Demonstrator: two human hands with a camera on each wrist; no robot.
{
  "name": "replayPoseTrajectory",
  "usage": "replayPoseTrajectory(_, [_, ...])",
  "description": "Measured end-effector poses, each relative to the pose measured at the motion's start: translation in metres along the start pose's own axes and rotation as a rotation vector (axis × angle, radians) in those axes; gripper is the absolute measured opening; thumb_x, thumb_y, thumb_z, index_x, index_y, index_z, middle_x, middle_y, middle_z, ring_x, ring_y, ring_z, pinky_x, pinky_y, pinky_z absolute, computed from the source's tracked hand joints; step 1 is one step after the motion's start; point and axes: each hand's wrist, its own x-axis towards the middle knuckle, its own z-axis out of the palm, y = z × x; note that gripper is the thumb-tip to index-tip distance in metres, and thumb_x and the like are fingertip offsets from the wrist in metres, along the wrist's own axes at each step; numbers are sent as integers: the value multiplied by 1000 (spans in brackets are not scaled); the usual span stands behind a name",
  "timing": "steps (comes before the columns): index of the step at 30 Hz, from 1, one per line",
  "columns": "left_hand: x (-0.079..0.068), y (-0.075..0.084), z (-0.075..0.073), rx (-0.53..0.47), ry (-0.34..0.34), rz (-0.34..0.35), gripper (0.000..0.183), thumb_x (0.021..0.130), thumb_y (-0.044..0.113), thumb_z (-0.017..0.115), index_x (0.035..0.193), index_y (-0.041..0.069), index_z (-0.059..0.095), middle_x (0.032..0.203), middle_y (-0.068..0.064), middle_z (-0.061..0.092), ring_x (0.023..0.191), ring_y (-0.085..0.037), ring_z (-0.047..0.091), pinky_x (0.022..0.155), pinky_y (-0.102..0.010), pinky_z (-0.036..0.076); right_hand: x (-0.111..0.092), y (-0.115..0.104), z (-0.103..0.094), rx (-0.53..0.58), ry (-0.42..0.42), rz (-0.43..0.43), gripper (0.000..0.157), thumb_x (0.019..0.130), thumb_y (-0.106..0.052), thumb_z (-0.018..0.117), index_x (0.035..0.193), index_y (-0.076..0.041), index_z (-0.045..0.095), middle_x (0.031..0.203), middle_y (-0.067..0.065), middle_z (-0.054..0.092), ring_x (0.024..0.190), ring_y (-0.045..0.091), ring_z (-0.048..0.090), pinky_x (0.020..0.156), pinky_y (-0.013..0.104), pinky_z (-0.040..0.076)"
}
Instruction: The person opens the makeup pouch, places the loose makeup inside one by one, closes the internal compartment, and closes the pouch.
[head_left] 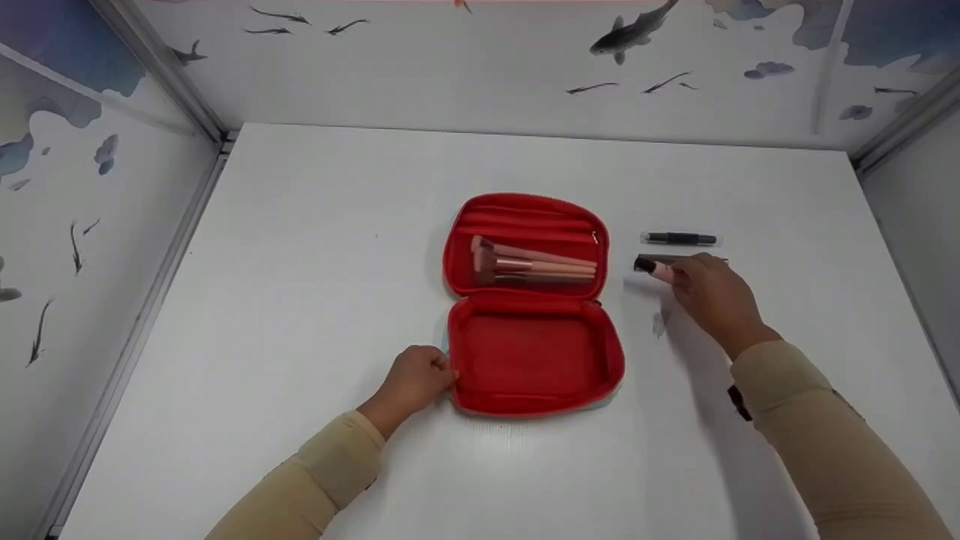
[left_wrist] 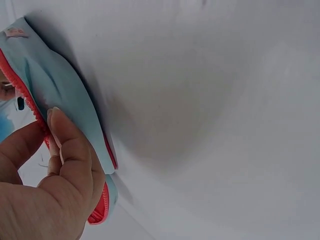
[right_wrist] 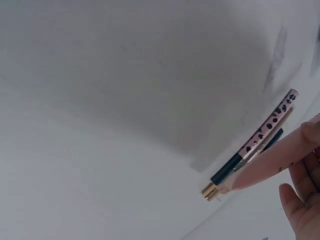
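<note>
An unzipped makeup bag (head_left: pixel 532 349) lies spread open, red inside and light blue outside. Several pink makeup brushes (head_left: pixel 536 266) sit in its far half; bare red lining shows in the near half. At the near half's left edge, my left hand (head_left: pixel 416 379) pinches the zippered rim (left_wrist: pixel 37 112) between thumb and fingers. To the right of the bag, my right hand (head_left: pixel 716 300) grips a pink cosmetic tube (right_wrist: pixel 267 165) with a black end (head_left: pixel 645 265). Below and behind this tube lie slim pencils, one with a dark-spotted pink barrel (right_wrist: pixel 270 122) and a gold end.
A black double-ended stick (head_left: pixel 681 238) in clear wrap lies beyond the right hand. The white table (head_left: pixel 322 247) meets printed wall panels (head_left: pixel 480 75) at the back and left side. A faint grey smudge (head_left: pixel 658 324) marks the tabletop below the tube.
</note>
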Motion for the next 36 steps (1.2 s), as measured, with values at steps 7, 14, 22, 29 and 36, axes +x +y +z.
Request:
replayPoseTrajectory(7, [-2,-2,0,-15,1,-6,15,90,8,63,75,7,61,67,1,54,67,-14,48,57,-23,40,-2,-19,-8,61,-41,64,30,91,-9,65,118,3,61,115,24,60,108,41,55,93,58,43])
replayPoseTrajectory(14, [-1,-4,1,-8,6,-16,14,91,9,63,76,6,61,69,0,55,68,-14,49,58,-23,41,-8,-41,-16,118,-50,97,29,93,-15,65,119,-1,62,118,20,60,110,38,55,95,56,45])
replayPoseTrajectory(22, [-2,-3,0,-11,2,-52,12,92,11,63,81,6,62,73,-2,57,72,-16,51,60,-24,44,-15,-66,-25,184,0,70,32,92,-21,66,120,-6,64,113,15,63,109,33,56,93,53,48])
replayPoseTrajectory(29, [1,-4,1,4,6,-26,14,91,11,63,78,7,62,70,-1,56,70,-15,50,60,-23,42,-19,-79,-29,265,35,-14,27,90,-11,68,115,-2,64,105,13,64,104,29,56,90,52,48])
replayPoseTrajectory(36, [2,-4,2,11,2,-25,14,91,11,63,78,7,62,70,-1,55,71,-15,50,60,-24,42,-21,-94,-33,316,3,-7,28,90,-15,69,115,-5,64,108,10,64,105,27,56,91,52,48])
